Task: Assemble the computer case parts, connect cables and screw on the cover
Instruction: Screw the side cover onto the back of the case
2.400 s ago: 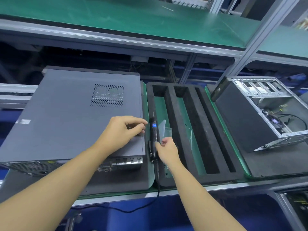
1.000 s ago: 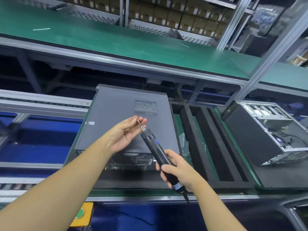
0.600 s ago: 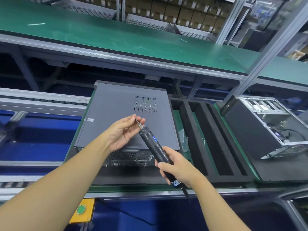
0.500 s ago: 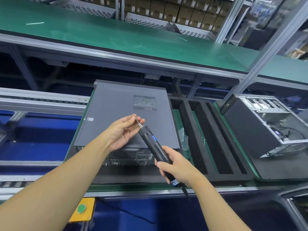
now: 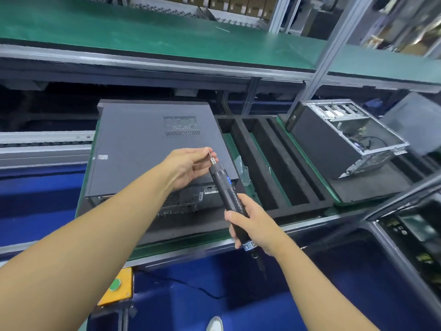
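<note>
On bench [image 5: 181, 242], 12 o'clock of tool: closed case [image 5: 152, 144]. Right hand [image 5: 254, 226] clamps electric screwdriver [image 5: 225, 185]; left hand [image 5: 187, 167] pinches bit [image 5: 211, 156], probably loading cover screw. Next: square bit to case's 6 o'clock face.

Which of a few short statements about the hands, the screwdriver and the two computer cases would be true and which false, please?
1. The closed case has a perforated vent patch in its cover. True.
2. The left hand lies flat on that case. False: its fingertips pinch the bit of the electric screwdriver, above the case.
3. The right hand grips the electric screwdriver by its body. True.
4. The case on the right has its side cover fitted. False: this open case shows its interior and cables.
</note>
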`<action>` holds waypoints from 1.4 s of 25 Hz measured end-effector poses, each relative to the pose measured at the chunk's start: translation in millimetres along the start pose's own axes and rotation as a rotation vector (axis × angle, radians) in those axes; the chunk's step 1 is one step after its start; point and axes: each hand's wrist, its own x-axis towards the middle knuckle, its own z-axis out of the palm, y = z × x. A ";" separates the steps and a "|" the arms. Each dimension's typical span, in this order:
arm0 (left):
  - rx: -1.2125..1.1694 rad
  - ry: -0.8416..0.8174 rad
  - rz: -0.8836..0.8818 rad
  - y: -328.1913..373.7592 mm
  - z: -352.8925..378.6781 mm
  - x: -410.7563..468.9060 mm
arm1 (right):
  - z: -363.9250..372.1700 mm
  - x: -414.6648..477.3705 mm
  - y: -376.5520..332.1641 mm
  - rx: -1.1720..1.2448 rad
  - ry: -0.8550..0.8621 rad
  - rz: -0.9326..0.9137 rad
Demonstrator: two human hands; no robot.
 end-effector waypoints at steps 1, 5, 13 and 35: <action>0.001 -0.010 -0.041 -4.2 5.1 -2.2 | 4.9 -10.9 4.8 0.032 0.019 -0.011; 0.116 -0.052 -0.130 -21.8 19.5 -16.2 | 17.9 -48.7 22.1 0.056 0.059 -0.011; 1.763 0.106 0.460 -18.1 7.6 -16.3 | 10.7 -73.5 51.0 0.043 0.074 0.038; 1.815 0.181 0.292 -62.2 33.7 17.0 | -0.6 -46.3 68.4 0.086 0.086 0.097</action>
